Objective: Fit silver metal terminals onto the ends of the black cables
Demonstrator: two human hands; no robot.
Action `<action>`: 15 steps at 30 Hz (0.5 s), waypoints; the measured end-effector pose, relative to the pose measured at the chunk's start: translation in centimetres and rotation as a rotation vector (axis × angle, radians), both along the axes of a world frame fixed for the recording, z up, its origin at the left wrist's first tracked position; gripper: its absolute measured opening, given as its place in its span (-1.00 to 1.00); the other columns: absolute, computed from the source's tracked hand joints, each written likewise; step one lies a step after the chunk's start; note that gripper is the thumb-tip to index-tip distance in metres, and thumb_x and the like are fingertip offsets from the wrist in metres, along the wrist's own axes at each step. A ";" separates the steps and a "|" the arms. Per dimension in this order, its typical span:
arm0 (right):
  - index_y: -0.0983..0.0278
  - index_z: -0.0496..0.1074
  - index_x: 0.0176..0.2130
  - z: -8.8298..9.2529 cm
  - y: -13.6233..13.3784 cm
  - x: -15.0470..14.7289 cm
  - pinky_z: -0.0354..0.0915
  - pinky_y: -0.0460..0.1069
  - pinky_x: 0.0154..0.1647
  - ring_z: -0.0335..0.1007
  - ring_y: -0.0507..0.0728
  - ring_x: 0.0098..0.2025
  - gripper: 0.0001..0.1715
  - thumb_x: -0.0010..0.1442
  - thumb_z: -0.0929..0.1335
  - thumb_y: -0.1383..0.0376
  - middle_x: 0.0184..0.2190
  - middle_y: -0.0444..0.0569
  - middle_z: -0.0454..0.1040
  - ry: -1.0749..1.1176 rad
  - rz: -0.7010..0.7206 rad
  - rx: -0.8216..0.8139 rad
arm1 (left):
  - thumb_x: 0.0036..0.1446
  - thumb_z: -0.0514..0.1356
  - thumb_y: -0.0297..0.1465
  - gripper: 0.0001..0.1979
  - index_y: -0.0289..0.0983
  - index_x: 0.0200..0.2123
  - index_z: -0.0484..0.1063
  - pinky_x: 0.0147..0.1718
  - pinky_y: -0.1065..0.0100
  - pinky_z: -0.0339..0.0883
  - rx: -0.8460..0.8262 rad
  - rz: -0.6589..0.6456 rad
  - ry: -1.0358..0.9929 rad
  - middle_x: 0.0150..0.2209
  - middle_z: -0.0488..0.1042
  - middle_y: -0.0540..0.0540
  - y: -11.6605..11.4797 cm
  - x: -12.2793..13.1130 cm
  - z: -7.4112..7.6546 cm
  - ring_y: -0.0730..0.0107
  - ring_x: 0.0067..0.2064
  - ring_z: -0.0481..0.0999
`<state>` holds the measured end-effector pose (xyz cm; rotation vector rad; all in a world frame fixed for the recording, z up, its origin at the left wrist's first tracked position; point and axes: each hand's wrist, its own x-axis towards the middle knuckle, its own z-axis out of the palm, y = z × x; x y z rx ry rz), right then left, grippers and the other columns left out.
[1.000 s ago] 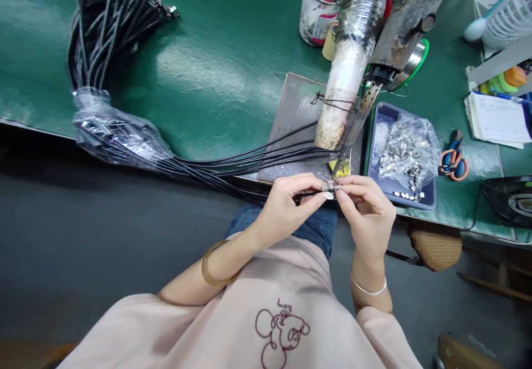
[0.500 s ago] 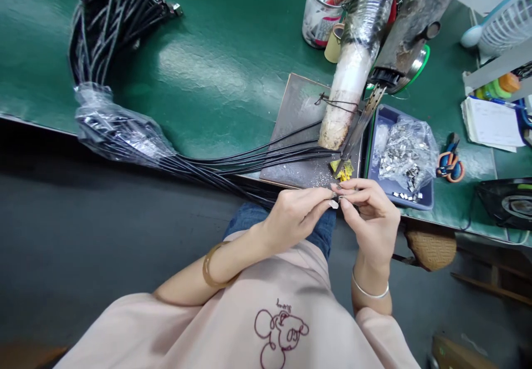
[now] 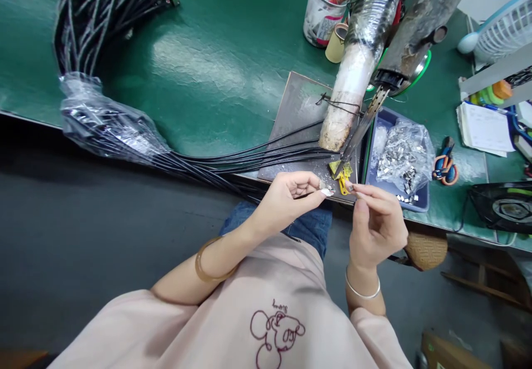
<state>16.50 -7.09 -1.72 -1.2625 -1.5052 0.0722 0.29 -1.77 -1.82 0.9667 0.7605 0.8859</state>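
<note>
Black cable (image 3: 305,195), one, was pinched in the left hand (image 3: 285,198), long axis sideways, tip pointing right; whether the right hand (image 3: 379,222) gripped anything was unclear

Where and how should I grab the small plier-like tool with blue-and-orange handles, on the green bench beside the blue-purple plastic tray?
Probably grip the plier-like tool by its handles, bringing your right hand from the near edge of the green bench. The handles point toward you, the dark head away; the tray sits close on the left, making that side tighter.
</note>
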 end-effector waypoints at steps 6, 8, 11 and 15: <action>0.22 0.50 -0.14 -0.8 0.1 -0.2 0.57 0.04 -0.19 0.63 0.11 -0.19 -0.73 0.22 0.41 0.53 -0.20 -0.04 0.65 -0.045 0.092 0.020 | 0.10 0.29 -0.37 -0.81 -0.32 -0.47 0.38 -0.55 0.49 -0.04 0.000 -0.035 0.047 -0.60 0.16 0.14 0.0 0.0 -0.3 0.62 -0.55 0.06; 0.22 0.49 -0.15 -1.2 0.3 -0.2 0.58 0.05 -0.19 0.63 0.12 -0.17 -0.75 0.24 0.39 0.52 -0.20 -0.04 0.64 0.047 0.093 -0.035 | 0.13 0.27 -0.35 -0.80 -0.33 -0.46 0.39 -0.54 0.48 -0.04 -0.003 -0.032 0.058 -0.60 0.15 0.13 -0.1 0.0 -0.4 0.61 -0.54 0.06; 0.21 0.49 -0.19 -1.4 0.7 0.0 0.58 0.04 -0.18 0.62 0.12 -0.16 -0.80 0.23 0.41 0.50 -0.22 -0.05 0.64 0.086 0.093 -0.091 | 0.15 0.26 -0.33 -0.80 -0.34 -0.44 0.43 -0.46 0.47 0.11 0.014 -0.009 0.062 -0.54 0.29 0.06 0.0 0.1 -0.3 0.56 -0.48 0.20; 0.20 0.50 -0.22 -1.3 1.0 0.2 0.58 0.05 -0.13 0.63 0.10 -0.18 -0.77 0.18 0.46 0.51 -0.21 -0.07 0.65 -0.070 0.093 -0.041 | 0.14 0.27 -0.34 -0.81 -0.34 -0.44 0.46 -0.40 0.45 0.23 0.036 0.020 0.043 -0.47 0.41 -0.01 0.2 0.3 -0.2 0.51 -0.43 0.31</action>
